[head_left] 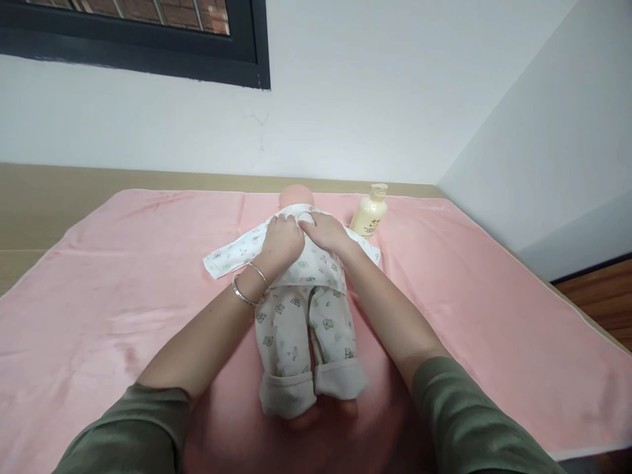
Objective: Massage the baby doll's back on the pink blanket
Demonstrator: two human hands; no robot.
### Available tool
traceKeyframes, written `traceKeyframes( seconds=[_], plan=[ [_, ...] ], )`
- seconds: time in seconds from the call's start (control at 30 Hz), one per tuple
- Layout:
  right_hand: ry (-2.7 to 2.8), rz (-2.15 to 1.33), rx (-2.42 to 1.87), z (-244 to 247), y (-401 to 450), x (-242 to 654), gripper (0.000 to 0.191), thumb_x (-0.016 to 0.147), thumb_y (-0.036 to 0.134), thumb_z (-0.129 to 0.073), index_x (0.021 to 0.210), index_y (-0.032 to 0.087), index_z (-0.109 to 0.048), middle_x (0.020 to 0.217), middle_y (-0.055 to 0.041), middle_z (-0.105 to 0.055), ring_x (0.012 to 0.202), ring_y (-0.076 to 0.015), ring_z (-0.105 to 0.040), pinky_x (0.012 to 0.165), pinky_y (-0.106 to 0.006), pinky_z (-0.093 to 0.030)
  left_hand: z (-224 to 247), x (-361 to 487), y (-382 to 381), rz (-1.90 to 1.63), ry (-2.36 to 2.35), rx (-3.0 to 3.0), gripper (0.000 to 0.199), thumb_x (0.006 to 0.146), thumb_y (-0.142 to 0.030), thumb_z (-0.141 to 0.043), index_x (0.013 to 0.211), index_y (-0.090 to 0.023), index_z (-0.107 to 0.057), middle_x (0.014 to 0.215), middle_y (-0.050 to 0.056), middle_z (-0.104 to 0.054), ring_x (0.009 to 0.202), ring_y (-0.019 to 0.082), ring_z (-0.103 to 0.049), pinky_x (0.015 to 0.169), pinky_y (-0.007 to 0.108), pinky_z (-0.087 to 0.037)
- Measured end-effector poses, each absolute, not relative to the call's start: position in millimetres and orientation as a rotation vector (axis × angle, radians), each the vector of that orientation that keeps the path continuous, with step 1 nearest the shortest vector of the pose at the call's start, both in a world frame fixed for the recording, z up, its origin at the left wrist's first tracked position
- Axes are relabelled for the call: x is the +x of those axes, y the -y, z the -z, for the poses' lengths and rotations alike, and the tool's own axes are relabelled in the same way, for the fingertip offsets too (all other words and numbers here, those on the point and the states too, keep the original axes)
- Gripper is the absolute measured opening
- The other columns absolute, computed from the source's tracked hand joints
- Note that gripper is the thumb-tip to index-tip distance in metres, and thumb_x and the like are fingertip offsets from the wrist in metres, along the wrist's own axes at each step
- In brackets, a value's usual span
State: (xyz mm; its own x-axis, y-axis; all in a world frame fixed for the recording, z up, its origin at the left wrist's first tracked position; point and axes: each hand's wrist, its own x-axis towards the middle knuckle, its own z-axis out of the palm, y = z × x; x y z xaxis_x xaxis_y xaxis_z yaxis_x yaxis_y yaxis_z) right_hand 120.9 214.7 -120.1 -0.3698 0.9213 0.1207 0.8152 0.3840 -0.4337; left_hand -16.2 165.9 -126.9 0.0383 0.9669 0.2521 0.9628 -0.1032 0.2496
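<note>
A baby doll lies on its back, its bald head [296, 195] away from me and its feet near me. It wears a white printed baby shirt [316, 266] with long sleeves spread sideways, and matching trousers [286, 329] with turned-up cuffs. My left hand [284, 240], with silver bangles at the wrist, is closed on the shirt front just below the neck. Beside it, my right hand [326, 232] pinches the shirt near the collar, thumb pointing toward the left hand. Both hands hide part of the shirt's chest, and the fabric between my fingertips is hard to make out.
The doll lies on a pink sheet [162, 263] over a wooden surface [29, 204]. A cream pump bottle [369, 212] stands beyond the doll's sleeve on the right. White walls rise behind and to the right, with a dark-framed window [249, 39] at upper left.
</note>
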Motion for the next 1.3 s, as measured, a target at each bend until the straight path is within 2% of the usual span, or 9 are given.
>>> traceKeyframes(
  seconds=[0.23,0.33,0.47,0.57,0.77,0.9,1.07,1.17,1.3],
  plan=[
    [2.466,-0.326,-1.517,98.0,-186.6,102.8,0.046,0.100,0.037,-0.039,0.131,0.013,-0.064,0.144,-0.0178,-0.064,0.130,-0.0355,-0.059,0.111,-0.051,-0.043,135.4,-44.3,-193.3,-0.736,-2.029,1.917,0.045,0.096,-0.034,-0.035,0.119,-0.012,-0.067,0.125,0.018,-0.072,0.117,0.031,-0.066,0.102,0.042,-0.051],
    [2.507,-0.298,-1.471,98.2,-185.7,100.2,0.045,0.101,0.032,-0.037,0.133,0.014,-0.062,0.146,-0.0172,-0.062,0.132,-0.0351,-0.058,0.113,-0.053,-0.041,137.1,-44.6,-194.0,-0.734,-2.059,1.926,0.047,0.096,-0.033,-0.033,0.118,-0.010,-0.067,0.122,0.019,-0.072,0.115,0.032,-0.066,0.100,0.042,-0.051],
    [2.375,-0.402,-1.531,108.9,-202.1,108.5,0.051,0.103,0.039,-0.034,0.143,0.015,-0.055,0.159,-0.0146,-0.051,0.142,-0.0335,-0.052,0.117,-0.049,-0.039,129.4,-31.2,-180.2,-0.582,-2.125,2.127,0.047,0.098,-0.026,-0.030,0.116,-0.007,-0.068,0.121,0.023,-0.071,0.117,0.034,-0.066,0.105,0.046,-0.048],
    [2.274,-0.454,-1.596,116.1,-213.5,116.1,0.059,0.103,0.049,-0.033,0.149,0.016,-0.049,0.159,-0.0143,-0.052,0.144,-0.0346,-0.051,0.117,-0.050,-0.038,121.3,-21.2,-169.0,-0.525,-2.117,2.247,0.043,0.096,-0.020,-0.033,0.116,-0.003,-0.068,0.121,0.024,-0.070,0.120,0.034,-0.064,0.107,0.045,-0.046],
    [2.322,-0.450,-1.611,115.5,-214.5,116.4,0.059,0.102,0.051,-0.032,0.144,0.017,-0.056,0.155,-0.0141,-0.056,0.142,-0.0353,-0.052,0.118,-0.052,-0.036,120.5,-28.5,-175.0,-0.549,-2.050,2.125,0.042,0.095,-0.022,-0.034,0.112,-0.007,-0.069,0.121,0.023,-0.072,0.117,0.033,-0.066,0.104,0.042,-0.049],
    [2.368,-0.375,-1.568,111.5,-198.2,103.6,0.052,0.104,0.042,-0.033,0.144,0.018,-0.055,0.157,-0.0121,-0.054,0.146,-0.0329,-0.047,0.121,-0.053,-0.033,134.3,-41.5,-189.8,-0.690,-2.048,1.965,0.050,0.097,-0.035,-0.031,0.119,-0.010,-0.068,0.127,0.021,-0.071,0.119,0.034,-0.066,0.104,0.043,-0.049],
    [2.444,-0.229,-1.450,110.8,-181.3,88.5,0.049,0.101,0.023,-0.030,0.144,0.013,-0.053,0.156,-0.0153,-0.053,0.142,-0.0325,-0.049,0.121,-0.055,-0.033,142.1,-44.5,-194.2,-0.720,-2.103,1.931,0.049,0.097,-0.036,-0.030,0.115,-0.012,-0.068,0.121,0.020,-0.073,0.114,0.033,-0.067,0.100,0.043,-0.051],
    [2.409,-0.354,-1.431,115.9,-196.0,95.9,0.051,0.100,0.028,-0.031,0.147,0.017,-0.050,0.162,-0.0123,-0.047,0.147,-0.0332,-0.044,0.123,-0.061,-0.029,136.3,-37.6,-186.9,-0.673,-2.108,1.983,0.048,0.099,-0.035,-0.029,0.118,-0.013,-0.066,0.122,0.020,-0.072,0.116,0.033,-0.066,0.102,0.044,-0.050],
    [2.284,-0.479,-1.607,124.7,-222.8,112.3,0.056,0.102,0.046,-0.029,0.148,0.021,-0.047,0.166,-0.0099,-0.040,0.152,-0.0354,-0.037,0.124,-0.067,-0.021,123.6,-19.0,-165.4,-0.539,-2.179,2.124,0.045,0.100,-0.031,-0.032,0.127,-0.011,-0.061,0.135,0.022,-0.065,0.131,0.037,-0.057,0.111,0.053,-0.043]
  ],
)
